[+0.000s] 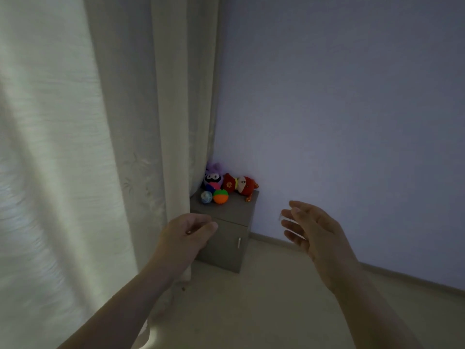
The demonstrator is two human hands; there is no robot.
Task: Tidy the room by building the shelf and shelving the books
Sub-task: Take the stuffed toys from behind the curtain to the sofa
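No shelf parts or books are in view. My left hand (187,234) is raised in front of the curtain edge and the small cabinet, fingers loosely curled, holding nothing. My right hand (308,229) is held out in the air to the right of the cabinet, fingers spread and relaxed, empty. Both forearms reach in from the bottom of the frame.
A small grey cabinet (226,245) with a door handle stands in the room corner. On its top sit plush toys (230,182) and two balls (216,196). A long pale curtain (100,147) hangs at the left. A plain wall (352,122) fills the right, above light flooring (264,311).
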